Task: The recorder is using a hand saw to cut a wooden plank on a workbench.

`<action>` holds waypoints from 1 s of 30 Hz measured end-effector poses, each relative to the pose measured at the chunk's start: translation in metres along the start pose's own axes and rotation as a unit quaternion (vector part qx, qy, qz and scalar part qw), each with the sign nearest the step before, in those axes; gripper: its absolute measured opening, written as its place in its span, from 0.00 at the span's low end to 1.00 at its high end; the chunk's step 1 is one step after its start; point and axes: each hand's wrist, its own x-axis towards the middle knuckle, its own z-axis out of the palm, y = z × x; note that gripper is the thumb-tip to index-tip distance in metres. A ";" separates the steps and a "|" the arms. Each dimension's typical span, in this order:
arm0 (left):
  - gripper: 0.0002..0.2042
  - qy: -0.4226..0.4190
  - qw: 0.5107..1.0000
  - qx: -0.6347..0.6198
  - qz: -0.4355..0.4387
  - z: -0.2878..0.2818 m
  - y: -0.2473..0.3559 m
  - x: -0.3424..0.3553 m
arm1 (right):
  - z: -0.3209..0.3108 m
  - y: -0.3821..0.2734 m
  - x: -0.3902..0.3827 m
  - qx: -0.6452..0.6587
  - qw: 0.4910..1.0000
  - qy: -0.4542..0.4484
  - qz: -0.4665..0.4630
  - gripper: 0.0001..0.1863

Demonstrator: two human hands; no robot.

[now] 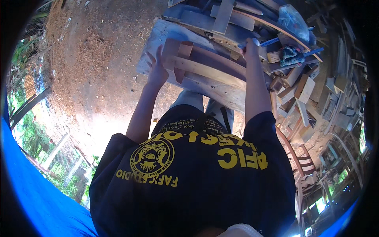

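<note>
A long reddish-brown wooden piece (205, 69) lies across a pale, worn work board (158, 33) in front of me. Near its left end a short wooden crosspiece (184, 49) sticks out on both sides. My left hand (158, 72) is beside that end, fingers stretched and apart; whether the palm touches the wood I cannot tell. Over the far right part of the board, my right hand (249, 49) is closed, its fingers curled. A small pale thing shows at its fingertips, too unclear to name. Just right of it lies a blue strip (270, 42).
Loose wood offcuts (306, 90) are heaped on the right. Planks (224, 15) lie at the bench's far side, near a clear plastic bag (293, 21) and a dark bundled cloth (291, 56). Sawdust covers the dirt floor (94, 51) at left. A wooden chair-like frame (302, 160) stands lower right.
</note>
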 end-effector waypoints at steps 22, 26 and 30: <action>0.24 0.015 0.877 0.260 0.404 0.110 0.061 0.070 | -0.083 0.166 -0.237 -0.337 0.930 0.005 -0.149 0.14; 0.24 -0.005 0.871 0.255 0.419 0.106 0.079 0.058 | -0.084 0.190 -0.246 -0.333 0.932 0.055 -0.134 0.11; 0.24 0.042 0.843 0.304 0.441 0.101 0.074 0.064 | -0.099 0.209 -0.253 -0.326 0.934 0.058 -0.134 0.12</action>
